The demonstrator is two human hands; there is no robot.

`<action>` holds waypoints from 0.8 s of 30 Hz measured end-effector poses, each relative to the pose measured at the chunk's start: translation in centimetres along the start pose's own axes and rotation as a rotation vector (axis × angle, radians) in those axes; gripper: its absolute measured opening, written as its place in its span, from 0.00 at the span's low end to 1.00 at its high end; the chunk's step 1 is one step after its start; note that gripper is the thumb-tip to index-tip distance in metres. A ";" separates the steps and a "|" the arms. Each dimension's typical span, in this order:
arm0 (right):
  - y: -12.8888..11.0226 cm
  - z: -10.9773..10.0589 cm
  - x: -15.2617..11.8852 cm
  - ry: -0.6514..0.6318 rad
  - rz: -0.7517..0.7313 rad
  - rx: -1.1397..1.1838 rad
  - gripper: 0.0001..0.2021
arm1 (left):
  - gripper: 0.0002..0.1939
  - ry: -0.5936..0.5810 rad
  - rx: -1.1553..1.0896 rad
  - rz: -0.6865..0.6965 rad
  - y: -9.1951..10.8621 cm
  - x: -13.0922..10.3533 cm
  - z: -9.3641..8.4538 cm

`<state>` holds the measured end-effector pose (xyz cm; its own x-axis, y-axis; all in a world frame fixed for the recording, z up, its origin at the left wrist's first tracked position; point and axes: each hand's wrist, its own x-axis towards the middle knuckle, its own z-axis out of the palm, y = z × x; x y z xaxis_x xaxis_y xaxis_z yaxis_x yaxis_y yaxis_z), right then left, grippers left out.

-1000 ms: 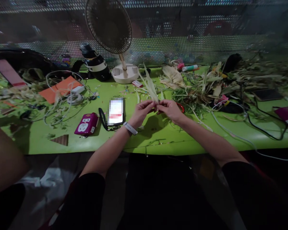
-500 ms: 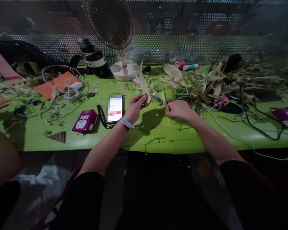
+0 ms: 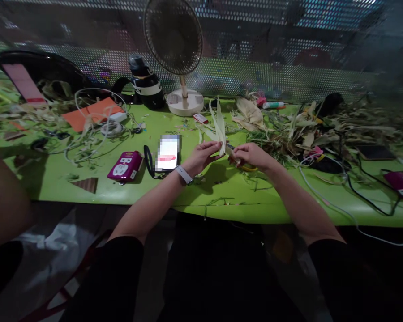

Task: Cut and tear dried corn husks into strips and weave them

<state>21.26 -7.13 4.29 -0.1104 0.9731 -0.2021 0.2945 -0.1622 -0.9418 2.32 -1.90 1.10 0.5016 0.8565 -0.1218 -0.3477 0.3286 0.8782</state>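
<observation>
Over the green table (image 3: 201, 192), my left hand (image 3: 204, 156) pinches a pale corn husk (image 3: 219, 123) whose long ends stand upright. Close by on its right, my right hand (image 3: 250, 155) is closed around scissors. The scissors' yellow handle (image 3: 247, 168) shows below the fingers, and a bit of dark blade pokes out towards the husk. A smaller piece of husk (image 3: 233, 155) lies at the right fingertips. How far the scissor blades are apart is hidden.
Behind the hands stand a fan (image 3: 185, 103) and a black bottle (image 3: 147, 89). A lit phone (image 3: 169, 154) and a purple power adapter (image 3: 125, 167) lie left. Heaped dry husks (image 3: 298, 125) and a white cable (image 3: 336, 210) spread to the right.
My right hand has come closer to my left and turned, the scissors now pointing less visibly. The small husk piece is lower at its fingertips. The whole view has shifted a little.
</observation>
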 end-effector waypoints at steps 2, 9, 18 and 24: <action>0.0 0.8 0.0 -0.014 -0.011 0.006 0.07 | 0.11 0.001 0.027 0.029 0.0 -0.1 0.1; 0.2 0.8 -0.2 0.021 -0.135 -0.098 0.11 | 0.14 -0.058 0.131 0.115 0.0 -0.2 0.2; 0.7 -0.3 0.7 0.113 -0.078 0.146 0.17 | 0.13 0.073 0.098 0.208 -0.2 0.4 -0.3; 0.4 0.3 0.7 0.319 -0.158 0.315 0.25 | 0.18 0.107 0.171 0.157 -0.4 0.3 -0.1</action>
<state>20.96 -6.52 3.72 0.1810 0.9835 -0.0040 -0.0100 -0.0023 -0.9999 2.52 -1.69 0.63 0.3621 0.9320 -0.0179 -0.2713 0.1238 0.9545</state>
